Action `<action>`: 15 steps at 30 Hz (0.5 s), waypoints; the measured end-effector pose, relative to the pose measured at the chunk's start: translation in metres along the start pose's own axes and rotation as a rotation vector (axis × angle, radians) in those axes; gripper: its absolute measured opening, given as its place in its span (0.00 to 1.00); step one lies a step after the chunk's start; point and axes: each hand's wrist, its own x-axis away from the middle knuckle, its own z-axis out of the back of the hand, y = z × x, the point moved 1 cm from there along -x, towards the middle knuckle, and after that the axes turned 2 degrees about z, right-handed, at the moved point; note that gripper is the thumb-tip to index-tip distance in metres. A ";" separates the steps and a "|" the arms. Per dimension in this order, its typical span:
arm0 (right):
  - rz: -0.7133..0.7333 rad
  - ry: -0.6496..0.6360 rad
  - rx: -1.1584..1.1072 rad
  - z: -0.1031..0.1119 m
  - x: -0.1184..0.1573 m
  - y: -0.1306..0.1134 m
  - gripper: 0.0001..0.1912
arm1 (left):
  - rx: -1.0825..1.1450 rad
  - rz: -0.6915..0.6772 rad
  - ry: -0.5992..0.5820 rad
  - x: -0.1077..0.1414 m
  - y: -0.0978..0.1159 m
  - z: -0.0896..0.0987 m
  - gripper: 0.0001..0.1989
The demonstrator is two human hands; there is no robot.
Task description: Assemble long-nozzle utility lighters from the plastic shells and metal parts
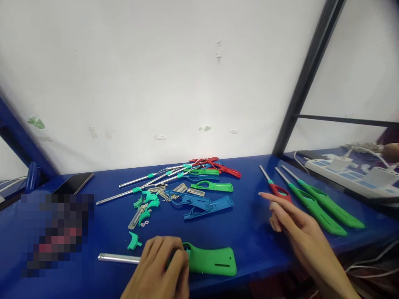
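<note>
My left hand (162, 265) rests on a green lighter (215, 261) lying near the front edge of the blue table (249, 232); its metal tube (118, 258) sticks out to the left. My right hand (293, 224) hovers with fingers spread, holding nothing, just over the handle of a red lighter (276, 189). Two assembled green lighters (314, 205) lie beside it to the right.
A pile of loose parts (183, 187) lies mid-table: metal tubes, green, blue and red handle shells, teal triggers (134, 241). A dark phone (75, 182) sits at back left. A white power strip (349, 174) with cables is at right, past a black frame post (299, 87).
</note>
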 end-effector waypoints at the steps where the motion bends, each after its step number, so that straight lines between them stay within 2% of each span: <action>1: 0.007 -0.001 0.000 0.000 0.000 0.000 0.29 | 0.046 0.027 0.015 -0.001 -0.001 0.001 0.11; 6: 0.023 -0.020 0.039 0.000 0.002 0.000 0.25 | 0.303 0.158 0.049 -0.015 0.007 -0.001 0.10; 10: 0.049 -0.013 0.099 -0.001 0.003 -0.005 0.24 | 0.436 0.187 0.059 -0.022 0.014 -0.003 0.10; 15: 0.068 0.008 0.172 -0.003 0.004 -0.012 0.24 | 0.526 0.180 0.109 -0.020 0.011 -0.007 0.11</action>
